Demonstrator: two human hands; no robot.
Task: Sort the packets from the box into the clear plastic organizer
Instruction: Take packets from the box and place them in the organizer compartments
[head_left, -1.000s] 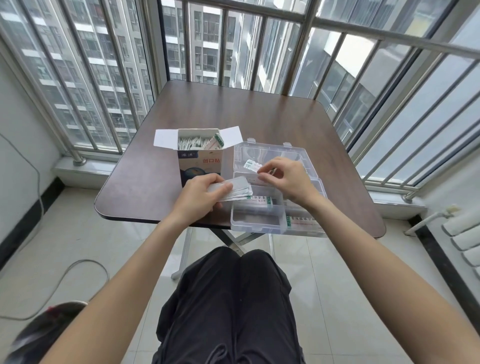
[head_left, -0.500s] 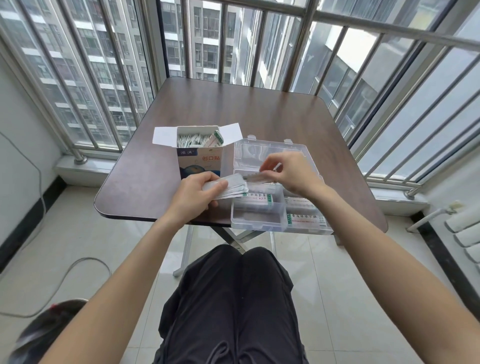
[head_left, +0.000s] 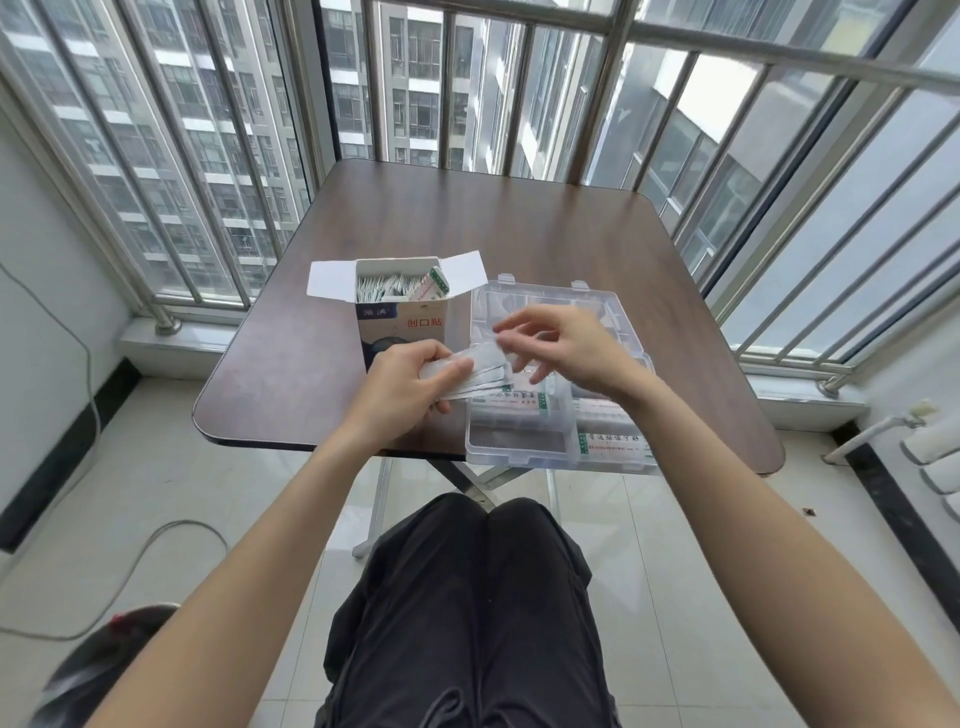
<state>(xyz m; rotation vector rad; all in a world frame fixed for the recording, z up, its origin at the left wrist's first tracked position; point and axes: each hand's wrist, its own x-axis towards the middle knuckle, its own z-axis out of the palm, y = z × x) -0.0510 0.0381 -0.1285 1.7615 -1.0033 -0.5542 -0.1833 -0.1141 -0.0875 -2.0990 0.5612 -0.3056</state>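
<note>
Since a moment ago, the right hand (head_left: 566, 345) has been drawn back from the organizer (head_left: 524, 452) toward the fanned packets (head_left: 480, 371), whose top edge is touched by its fingers (head_left: 506, 332); whether one is pinched cannot be told. That fan is gripped between thumb and curled fingers of the left hand (head_left: 405, 387), above the table (head_left: 519, 234). Filled packets lie in the organizer's near compartments. Behind, more packets stand in the open box (head_left: 400, 317).

R hand (head_left: 561, 345) left the organizer (head_left: 524, 460), now back at the fanned packets (head_left: 480, 371), fingers apart.
</note>
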